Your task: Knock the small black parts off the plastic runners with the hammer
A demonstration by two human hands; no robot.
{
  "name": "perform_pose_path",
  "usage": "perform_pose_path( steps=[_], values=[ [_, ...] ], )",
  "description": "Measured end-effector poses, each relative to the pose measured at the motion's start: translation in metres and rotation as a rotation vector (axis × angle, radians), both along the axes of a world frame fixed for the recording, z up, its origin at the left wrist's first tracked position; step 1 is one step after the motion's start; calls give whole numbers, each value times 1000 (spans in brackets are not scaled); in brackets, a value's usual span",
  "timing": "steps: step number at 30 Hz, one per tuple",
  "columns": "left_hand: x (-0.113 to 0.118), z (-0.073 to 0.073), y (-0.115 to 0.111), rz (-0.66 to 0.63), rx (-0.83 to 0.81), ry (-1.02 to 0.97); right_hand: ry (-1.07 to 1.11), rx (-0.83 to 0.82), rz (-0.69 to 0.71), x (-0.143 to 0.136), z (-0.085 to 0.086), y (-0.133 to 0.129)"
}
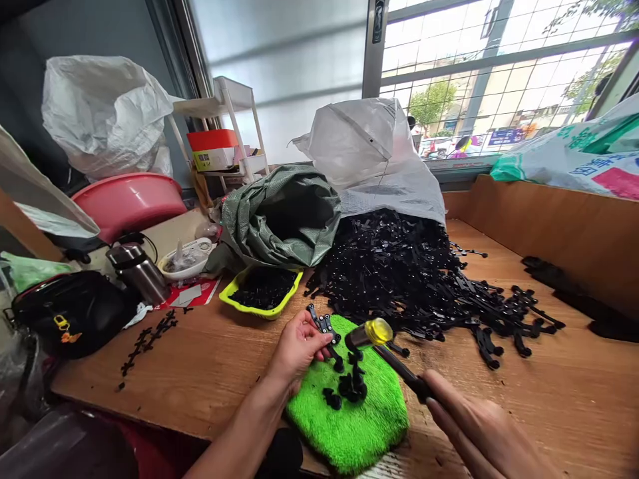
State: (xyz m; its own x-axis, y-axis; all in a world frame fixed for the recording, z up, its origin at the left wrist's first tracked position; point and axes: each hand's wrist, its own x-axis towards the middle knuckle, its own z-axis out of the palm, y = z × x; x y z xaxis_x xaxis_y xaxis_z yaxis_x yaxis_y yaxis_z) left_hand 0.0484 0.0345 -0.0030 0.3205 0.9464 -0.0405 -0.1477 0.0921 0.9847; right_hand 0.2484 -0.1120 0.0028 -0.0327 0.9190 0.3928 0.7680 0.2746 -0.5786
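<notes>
My left hand (295, 347) pinches a jointed black plastic part (327, 324) with small metal pins, over the upper left of a folded green towel (369, 432). My right hand (466, 412) is wrapped round the black handle of a mallet (372, 332), whose head has a clear yellow face. The mallet head is raised just right of the held part, apart from it as far as I can see. Several small curved black pieces (352, 386) lie on the towel below my left fingers.
Behind the towel spreads a large heap of black parts (394, 279), spilling from a white sack (374, 146). A yellow basket (227, 299) holds small black pieces, beside an open green sack (284, 213). Farther left are a steel flask (140, 273) and a black bag (74, 313).
</notes>
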Motion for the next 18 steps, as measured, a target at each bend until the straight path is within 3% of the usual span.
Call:
perform_pose_path(
  steps=[4, 8, 12, 15, 18],
  values=[
    [1, -2, 1, 12, 8, 23, -386, 38, 117, -10, 14, 13],
    [2, -2, 2, 3, -3, 19, -367, 115, 77, -13, 20, 16],
    [3, -1, 2, 29, -1, 20, -445, 50, 58, -11, 21, 18],
    [3, 0, 1, 23, -16, 18, -369, 77, 35, -8, 17, 20],
    [4, -1, 1, 26, -4, 15, -337, -24, 40, -5, 11, 19]
  ],
)
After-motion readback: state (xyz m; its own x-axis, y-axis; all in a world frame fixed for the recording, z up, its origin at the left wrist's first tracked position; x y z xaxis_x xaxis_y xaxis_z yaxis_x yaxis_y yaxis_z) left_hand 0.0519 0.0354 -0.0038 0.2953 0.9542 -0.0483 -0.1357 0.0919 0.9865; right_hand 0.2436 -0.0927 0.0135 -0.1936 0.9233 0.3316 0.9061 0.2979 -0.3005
